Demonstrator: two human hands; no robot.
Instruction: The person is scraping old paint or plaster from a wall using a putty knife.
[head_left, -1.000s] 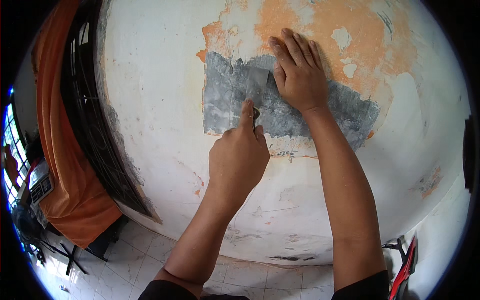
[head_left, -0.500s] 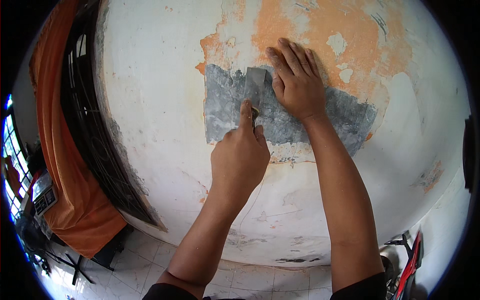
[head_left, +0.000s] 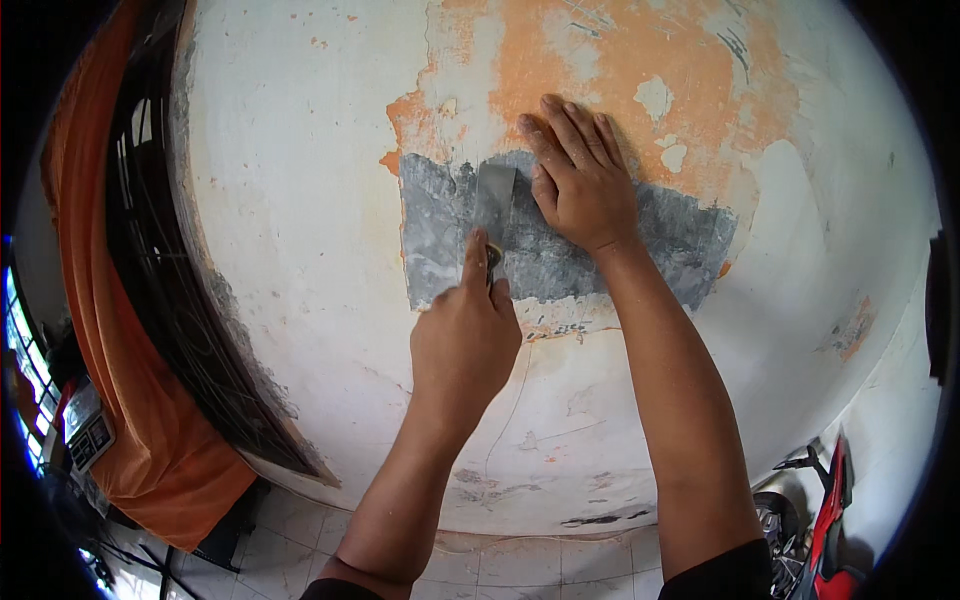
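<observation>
My left hand (head_left: 465,340) is closed round the handle of a putty knife (head_left: 495,200), index finger stretched along it toward the blade. The flat metal blade lies against a grey bare patch (head_left: 570,262) on the wall, its far edge just inside the patch's upper border. Most of the handle is hidden in my grip. To the right, my right hand (head_left: 590,190) rests flat on the wall with fingers extended. Its fingertips touch peeling orange paint (head_left: 600,75), while the palm reaches over the grey patch.
Whitish, scuffed wall (head_left: 290,180) surrounds the patch. A dark grilled window frame (head_left: 150,200) and an orange curtain (head_left: 120,400) stand at the left. Below is a tiled floor (head_left: 520,565). Something red and black (head_left: 832,510), partly cut off, stands at the lower right.
The whole view has shifted a little, with the wall lower and further left in it. Against the grey patch, the blade has slid slightly downward. My right hand stays pressed on the wall.
</observation>
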